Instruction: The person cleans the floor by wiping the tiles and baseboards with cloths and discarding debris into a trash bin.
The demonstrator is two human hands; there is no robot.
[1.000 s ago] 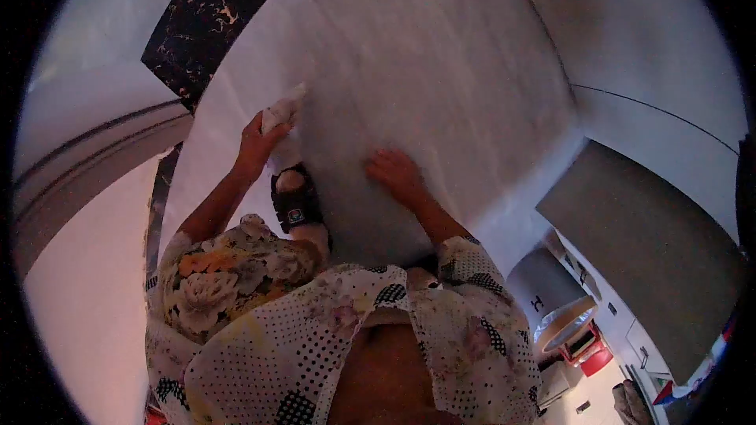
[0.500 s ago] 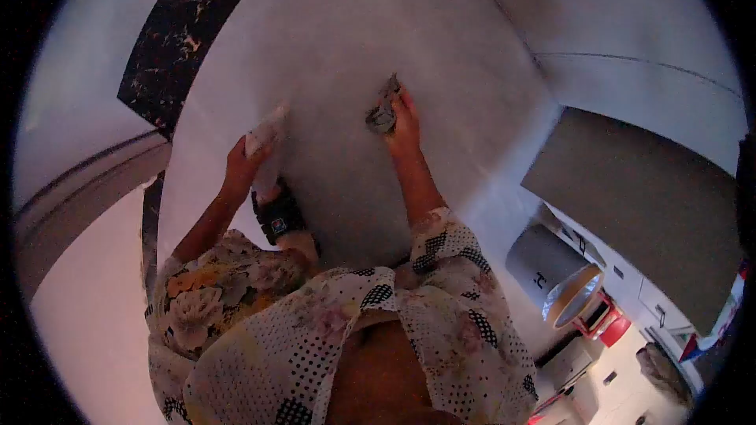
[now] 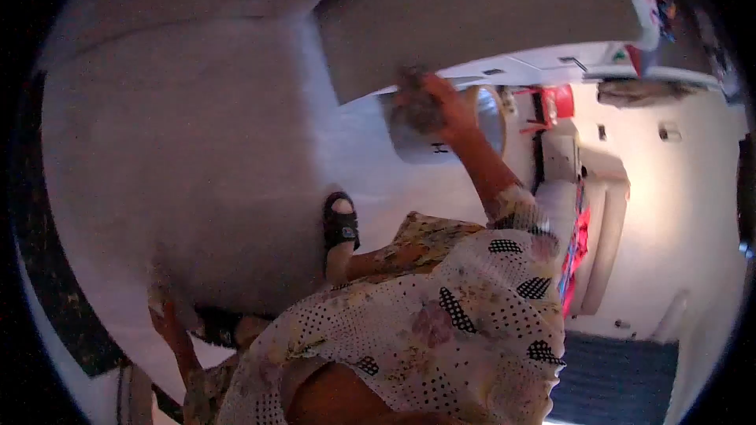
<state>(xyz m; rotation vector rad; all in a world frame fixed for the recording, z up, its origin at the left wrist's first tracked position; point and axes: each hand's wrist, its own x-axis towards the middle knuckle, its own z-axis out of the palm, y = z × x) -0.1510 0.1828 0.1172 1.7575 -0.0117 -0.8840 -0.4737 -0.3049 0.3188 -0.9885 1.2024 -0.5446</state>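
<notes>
My right hand (image 3: 453, 109), blurred by motion, is closed around a crumpled grey cloth-like bundle (image 3: 417, 106). The bundle is in front of a grey bin (image 3: 409, 142) marked with an H, near the edge of a flat grey-brown surface (image 3: 472, 12). At the lower left, my left hand (image 3: 163, 319) holds a pale, thin item (image 3: 157, 295) over the floor. The left fingers are dim and partly smeared, and what the pale item is cannot be made out.
Black sandals (image 3: 340, 224) are on my feet on the grey floor (image 3: 197, 134). A red stool (image 3: 557, 102) stands beyond the bin. At the right are a beige sofa (image 3: 610, 244) and a dark blue striped mat (image 3: 622, 374). Dark marbled edging (image 3: 59, 291) runs along the left.
The view has turned to the right. My right hand has moved with the grey bundle from over the floor to in front of the bin. My left hand is now at the lower left edge.
</notes>
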